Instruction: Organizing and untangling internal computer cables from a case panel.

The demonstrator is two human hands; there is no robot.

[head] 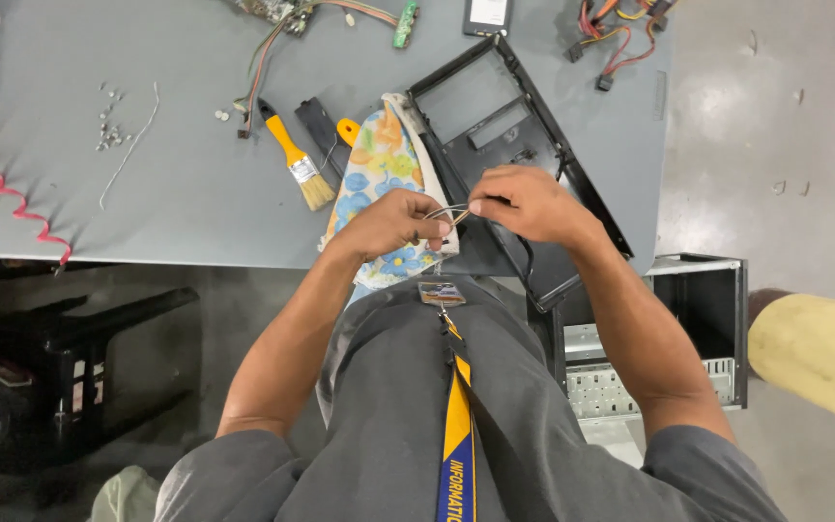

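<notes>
Both hands meet just above the near edge of the grey worktable (pixel 176 193). The left hand (pixel 390 224) is curled with its fingertips pinching one end of a thin looped wire (pixel 444 215); the right hand (pixel 526 203) pinches the other end, so the wire spans the small gap between them. Under the left hand, a floral cloth (pixel 379 169) hangs over the table edge. Under the right hand lies a black computer case panel (pixel 495 111). Left of the cloth rests a yellow-handled paintbrush (pixel 295 157), with small screws (pixel 108 121) farther left. An open computer case (pixel 693 333) stands on the floor beyond the table's right end.
</notes>
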